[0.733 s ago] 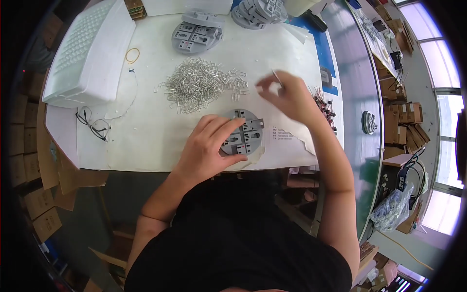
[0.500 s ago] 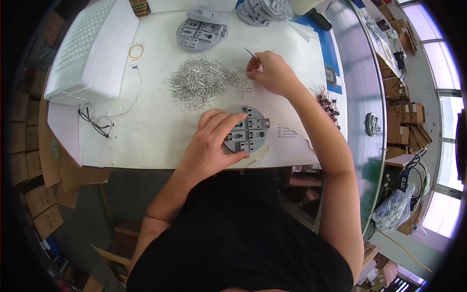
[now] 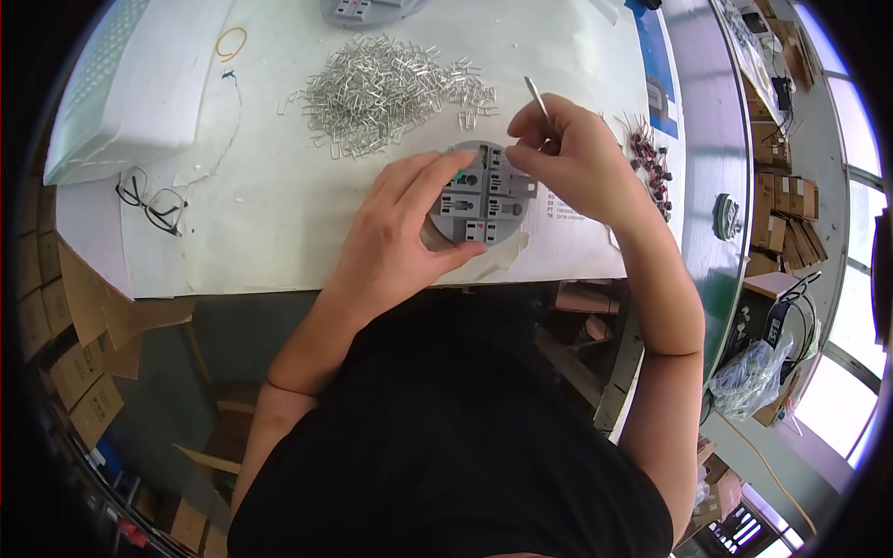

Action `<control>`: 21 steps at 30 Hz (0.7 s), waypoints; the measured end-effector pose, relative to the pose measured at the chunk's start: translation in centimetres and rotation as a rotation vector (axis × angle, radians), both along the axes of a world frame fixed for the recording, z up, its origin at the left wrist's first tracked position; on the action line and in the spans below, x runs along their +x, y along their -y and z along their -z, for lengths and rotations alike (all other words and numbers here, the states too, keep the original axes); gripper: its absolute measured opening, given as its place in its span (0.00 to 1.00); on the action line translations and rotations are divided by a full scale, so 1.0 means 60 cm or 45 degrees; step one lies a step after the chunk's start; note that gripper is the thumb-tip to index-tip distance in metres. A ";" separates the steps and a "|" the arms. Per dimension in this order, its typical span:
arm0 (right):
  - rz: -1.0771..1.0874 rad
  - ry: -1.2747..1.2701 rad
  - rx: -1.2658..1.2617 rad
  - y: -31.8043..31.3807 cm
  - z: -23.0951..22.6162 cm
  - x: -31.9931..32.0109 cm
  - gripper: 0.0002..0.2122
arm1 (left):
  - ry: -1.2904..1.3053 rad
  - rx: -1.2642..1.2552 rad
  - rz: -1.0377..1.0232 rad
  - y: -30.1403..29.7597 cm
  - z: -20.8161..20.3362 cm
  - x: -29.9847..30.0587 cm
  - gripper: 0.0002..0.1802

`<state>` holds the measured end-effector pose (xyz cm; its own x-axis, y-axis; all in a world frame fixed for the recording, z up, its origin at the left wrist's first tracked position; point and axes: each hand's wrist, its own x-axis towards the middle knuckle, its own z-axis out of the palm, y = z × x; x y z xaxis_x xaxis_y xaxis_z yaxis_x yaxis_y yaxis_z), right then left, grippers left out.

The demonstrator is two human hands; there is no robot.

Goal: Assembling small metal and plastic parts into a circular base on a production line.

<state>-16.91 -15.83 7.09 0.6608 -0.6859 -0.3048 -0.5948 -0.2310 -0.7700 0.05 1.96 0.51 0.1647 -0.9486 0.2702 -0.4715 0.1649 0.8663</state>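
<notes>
My left hand [image 3: 391, 216] wraps round the left side of a round grey plastic base [image 3: 479, 209] with slotted compartments, its thumb at the near edge and its fingertips on the upper part. That base lies flat close to the table's front edge. A slim, silvery metal tool [image 3: 534, 93] sticks up out of my closed right hand [image 3: 579, 156], which hovers at the base's upper right edge. Whether the pinched fingertips also hold a small piece cannot be made out. Beyond the base spreads a heap of small U-shaped metal wire clips [image 3: 372, 93].
Another grey base [image 3: 372, 11] sits at the far edge of view. To the left are white foam trays [image 3: 139, 102], eyeglasses [image 3: 153, 200] and a yellow rubber band [image 3: 231, 43]. Small wired parts [image 3: 648, 163] lie on the right, near a blue mat [image 3: 656, 65].
My right hand has come from the edge of the clip heap to the base, the tool still in it. My left hand keeps its hold. The whole view has shifted nearer the table's front.
</notes>
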 end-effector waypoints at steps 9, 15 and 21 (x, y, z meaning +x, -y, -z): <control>0.018 -0.206 -0.075 -0.015 -0.010 0.032 0.14 | 0.074 -0.031 0.000 0.000 0.004 -0.001 0.47; -0.329 0.108 -0.549 -0.020 0.023 -0.029 0.18 | 0.081 -0.008 -0.002 -0.002 0.001 0.002 0.47; -0.341 0.108 -0.907 -0.084 0.042 -0.082 0.25 | 0.075 -0.027 0.031 -0.002 -0.004 0.005 0.49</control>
